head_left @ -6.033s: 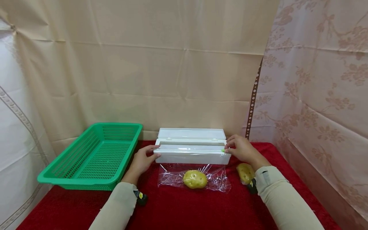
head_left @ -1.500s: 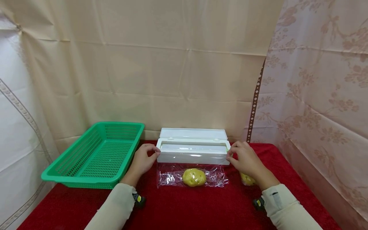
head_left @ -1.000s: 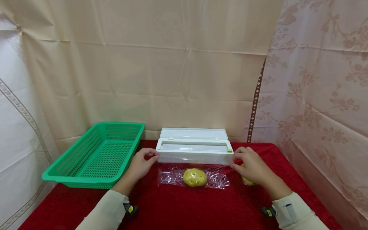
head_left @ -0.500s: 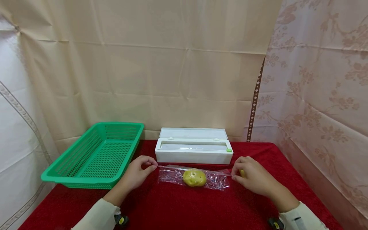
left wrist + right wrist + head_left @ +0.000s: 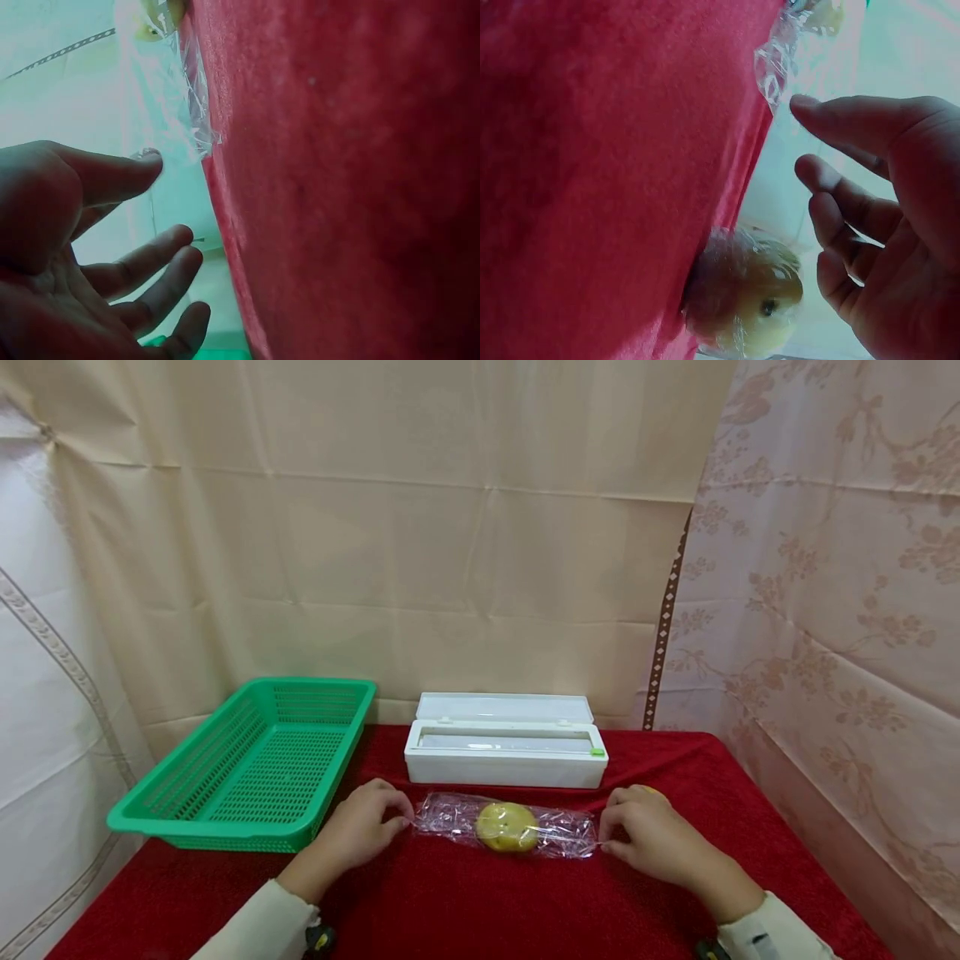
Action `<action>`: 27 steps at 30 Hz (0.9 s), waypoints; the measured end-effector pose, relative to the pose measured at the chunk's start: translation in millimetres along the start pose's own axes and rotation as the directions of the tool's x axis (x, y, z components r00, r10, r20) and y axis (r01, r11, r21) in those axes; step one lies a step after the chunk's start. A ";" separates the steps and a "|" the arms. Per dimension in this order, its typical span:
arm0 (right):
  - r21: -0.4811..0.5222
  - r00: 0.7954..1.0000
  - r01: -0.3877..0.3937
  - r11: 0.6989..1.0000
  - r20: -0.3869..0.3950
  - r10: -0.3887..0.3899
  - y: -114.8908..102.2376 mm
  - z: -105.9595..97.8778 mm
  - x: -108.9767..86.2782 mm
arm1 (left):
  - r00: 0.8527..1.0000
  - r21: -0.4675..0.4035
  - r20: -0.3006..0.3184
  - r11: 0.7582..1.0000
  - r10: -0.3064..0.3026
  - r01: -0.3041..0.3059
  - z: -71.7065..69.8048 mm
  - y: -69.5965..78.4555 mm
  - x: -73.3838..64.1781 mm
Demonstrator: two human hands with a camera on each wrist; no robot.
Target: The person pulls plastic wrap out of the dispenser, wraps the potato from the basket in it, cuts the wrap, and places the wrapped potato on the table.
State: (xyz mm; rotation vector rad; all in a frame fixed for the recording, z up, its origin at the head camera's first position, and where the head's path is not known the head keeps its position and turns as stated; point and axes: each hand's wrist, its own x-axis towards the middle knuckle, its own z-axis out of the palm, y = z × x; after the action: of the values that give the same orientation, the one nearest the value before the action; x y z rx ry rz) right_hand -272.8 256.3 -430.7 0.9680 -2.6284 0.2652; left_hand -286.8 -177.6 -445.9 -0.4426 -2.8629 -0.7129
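A yellow potato (image 5: 507, 828) lies on the red cloth under a folded sheet of plastic wrap (image 5: 447, 814), which spreads to both sides of it. My left hand (image 5: 360, 828) pinches the wrap's left end with thumb and forefinger. At the right end, my right hand (image 5: 660, 837) pinches the wrap the same way; in both wrist views the other fingers are loosely bent. Behind the potato stands a white wrap dispenser (image 5: 506, 770), its lid raised and its green slider (image 5: 597, 752) at the right end. A second, film-wrapped potato (image 5: 742, 300) sits beside my right hand, mostly hidden in the head view.
A green plastic basket (image 5: 221, 831) with slotted walls stands at the left on the red cloth (image 5: 487, 910). Beige curtain (image 5: 390, 543) hangs behind the table, and a flowered curtain (image 5: 847, 635) closes off the right side.
The green slider went from right to left and back again, and the wrap came away from the dispenser. Both hands drew its free edge toward me, down over the potato.
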 end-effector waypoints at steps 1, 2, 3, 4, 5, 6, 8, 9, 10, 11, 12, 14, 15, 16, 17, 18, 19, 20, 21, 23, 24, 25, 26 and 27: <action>-0.019 1.000 -0.003 1.000 0.000 0.003 -0.6 1.0 1.0 | 1.000 0.036 0.006 0.999 -0.010 0.010 0.4 1.2 0.6; -0.037 1.000 -0.005 0.999 0.001 0.005 -1.1 2.2 2.0 | 1.000 0.069 0.013 0.997 -0.025 0.024 0.4 2.7 1.1; -0.047 1.000 -0.009 0.999 0.004 0.009 -1.6 3.1 2.9 | 0.999 0.100 0.019 0.994 -0.038 0.036 0.8 3.8 2.0; -0.051 1.000 -0.015 0.999 0.011 0.016 -1.8 4.0 3.8 | 0.998 0.123 0.029 0.991 -0.050 0.046 1.0 5.0 2.7; -0.053 1.000 -0.023 0.998 0.017 0.024 -2.0 5.0 4.5 | 0.998 0.141 0.039 0.989 -0.058 0.052 1.3 6.0 3.6; -0.053 0.999 -0.027 0.998 0.022 0.028 -2.0 6.1 5.1 | 0.997 0.157 0.046 0.986 -0.064 0.057 1.9 6.8 4.4; -0.048 0.999 -0.031 0.998 0.031 0.032 -1.5 8.2 6.3 | 0.996 0.180 0.053 0.981 -0.078 0.067 3.6 7.9 6.4; -0.045 0.999 -0.033 0.998 0.036 0.035 -1.3 9.0 7.0 | 0.996 0.191 0.052 0.979 -0.078 0.067 4.7 8.0 7.7; -0.047 0.999 -0.033 0.998 0.038 0.035 -1.1 9.8 7.7 | 0.995 0.197 0.053 0.978 -0.080 0.068 5.2 8.6 8.7; -0.055 0.999 -0.029 0.998 0.036 0.031 -1.0 10.5 8.5 | 0.995 0.202 0.051 0.977 -0.081 0.069 5.9 8.9 10.0; -0.064 0.999 -0.024 0.998 0.035 0.027 -0.9 11.1 9.4 | 0.995 0.204 0.050 0.976 -0.084 0.072 6.5 8.9 11.4; -0.083 0.999 -0.018 0.996 0.035 0.021 -0.5 11.8 11.1 | 0.994 0.193 0.052 0.978 -0.094 0.083 6.2 9.1 13.7; -0.096 0.999 -0.014 0.995 0.031 0.017 -0.4 12.0 12.0 | 0.994 0.176 0.053 0.980 -0.100 0.089 5.7 8.5 14.6; -0.107 1.000 -0.008 0.994 0.027 0.011 -0.3 12.1 12.6 | 0.992 0.151 0.057 0.983 -0.112 0.102 4.7 8.0 15.2; -0.116 1.000 -0.003 0.993 0.022 0.005 -0.3 12.1 13.1 | 0.990 0.123 0.062 0.986 -0.123 0.115 3.8 7.0 16.0; -0.123 1.000 0.002 0.992 0.018 0.000 -0.3 11.9 13.4 | 0.988 0.089 0.068 0.988 -0.135 0.129 2.7 5.7 16.2; -0.128 1.000 0.005 0.992 0.017 -0.002 -0.4 11.5 13.5 | 0.986 0.043 0.076 0.989 -0.147 0.144 1.2 4.5 16.2; -0.127 1.000 0.003 0.992 0.016 -0.001 -0.5 10.9 13.4 | 0.985 -0.008 0.083 0.988 -0.153 0.155 -0.2 2.9 16.1; -0.122 1.000 -0.004 0.992 0.017 0.007 -0.6 10.0 13.3 | 0.982 -0.069 0.094 0.983 -0.165 0.171 -1.7 1.3 15.9; -0.085 0.998 -0.045 0.995 0.029 0.048 -1.1 7.3 12.9 | 0.978 -0.208 0.113 0.958 -0.177 0.197 -6.1 -0.8 15.2; -0.052 0.996 -0.074 0.996 0.036 0.076 -1.2 5.9 13.2 | 0.976 -0.286 0.120 0.935 -0.182 0.210 -8.5 -1.6 14.8; -0.010 0.994 -0.107 0.994 0.036 0.107 -1.4 4.4 14.0 | 0.975 -0.364 0.122 0.906 -0.185 0.217 -11.2 -1.8 14.5; 0.039 0.990 -0.138 0.990 0.030 0.137 -1.8 3.0 15.3 | 0.974 -0.429 0.117 0.875 -0.193 0.224 -13.9 -1.4 14.0; 0.084 0.986 -0.169 0.982 0.021 0.167 -2.5 1.6 17.5 | 0.973 -0.484 0.106 0.845 -0.205 0.230 -16.8 0.1 13.2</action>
State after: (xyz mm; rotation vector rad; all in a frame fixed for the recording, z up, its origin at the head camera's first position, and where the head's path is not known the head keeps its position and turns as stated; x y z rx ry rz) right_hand -284.2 243.6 -425.6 0.7765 -2.7348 0.4160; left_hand -297.9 -182.4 -428.3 -0.1893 -2.7761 -1.5130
